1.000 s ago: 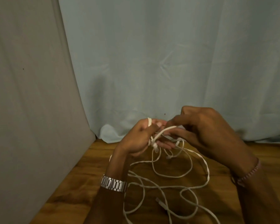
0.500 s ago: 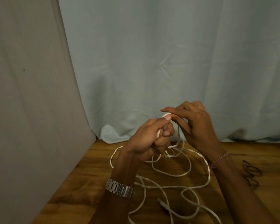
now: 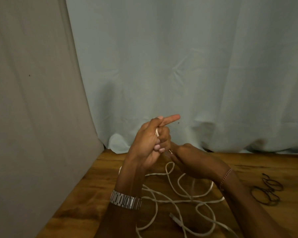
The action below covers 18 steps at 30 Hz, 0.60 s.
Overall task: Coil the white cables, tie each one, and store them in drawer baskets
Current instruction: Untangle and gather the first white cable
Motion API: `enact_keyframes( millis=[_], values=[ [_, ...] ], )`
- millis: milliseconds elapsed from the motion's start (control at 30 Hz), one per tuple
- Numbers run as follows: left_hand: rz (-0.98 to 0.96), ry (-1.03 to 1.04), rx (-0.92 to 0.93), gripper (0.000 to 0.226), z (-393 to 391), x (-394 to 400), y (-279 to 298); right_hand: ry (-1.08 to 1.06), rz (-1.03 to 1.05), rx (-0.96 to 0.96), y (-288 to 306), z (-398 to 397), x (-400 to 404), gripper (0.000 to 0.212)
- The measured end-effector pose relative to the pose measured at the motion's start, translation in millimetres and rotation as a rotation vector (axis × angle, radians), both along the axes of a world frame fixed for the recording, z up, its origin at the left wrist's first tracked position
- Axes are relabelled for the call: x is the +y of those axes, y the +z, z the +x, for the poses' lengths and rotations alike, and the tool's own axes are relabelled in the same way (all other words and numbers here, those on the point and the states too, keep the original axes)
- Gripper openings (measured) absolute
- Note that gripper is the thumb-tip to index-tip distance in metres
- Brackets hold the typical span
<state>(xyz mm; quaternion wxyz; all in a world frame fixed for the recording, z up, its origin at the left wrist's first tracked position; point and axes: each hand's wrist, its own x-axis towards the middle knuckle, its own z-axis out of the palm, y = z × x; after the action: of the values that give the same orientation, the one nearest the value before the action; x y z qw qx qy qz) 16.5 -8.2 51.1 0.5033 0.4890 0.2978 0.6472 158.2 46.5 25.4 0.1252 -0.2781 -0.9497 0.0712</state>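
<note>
cable: the white cable (image 3: 184,200) mostly lies in loose, uncoiled loops on the wooden table (image 3: 86,203), below and between your forearms; one end runs up into your left fist.
plug: its connector end (image 3: 175,219) lies flat on the wood near the bottom of the view, close to you and free.
left hand: your left hand (image 3: 150,145) is raised, fingers curled round a strand that shows white in the fist, the index finger pointing straight out to the right.
right hand: your right hand (image 3: 191,160) sits lower, just right of the left, fingers turned toward the strand under the fist; whether it pinches the cable, you cannot tell from here.
key relation: the slack hangs down and toward you from the left fist, so the right hand is nearer to it and looks best placed to feed the next turn.
ties: dark thin loops (image 3: 267,191) lie on the table, well right of your right forearm.
progress: likely early; no basket in view.
</note>
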Motion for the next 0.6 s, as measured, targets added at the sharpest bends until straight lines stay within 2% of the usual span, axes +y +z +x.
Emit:
enact_keyframes(
  millis=[100,333,467,500,600],
  values=[
    [-0.017,0.077,0.027,0.043,-2,-4,1,-0.029,0.024,-0.105,6,1,-11,0.025],
    [-0.032,0.118,0.122,0.04,4,-6,0,0.005,0.237,-0.102,21,15,-27,0.022],
    [-0.09,0.221,0.311,0.024,14,-5,-4,0.139,0.312,0.046,24,19,-34,0.044],
    [-0.08,0.251,0.38,0.027,13,-4,-6,0.157,0.341,0.073,28,20,-35,0.041],
    [0.029,0.33,0.563,0.058,10,-3,-8,0.164,0.456,0.176,38,25,-41,0.025]
  ],
)
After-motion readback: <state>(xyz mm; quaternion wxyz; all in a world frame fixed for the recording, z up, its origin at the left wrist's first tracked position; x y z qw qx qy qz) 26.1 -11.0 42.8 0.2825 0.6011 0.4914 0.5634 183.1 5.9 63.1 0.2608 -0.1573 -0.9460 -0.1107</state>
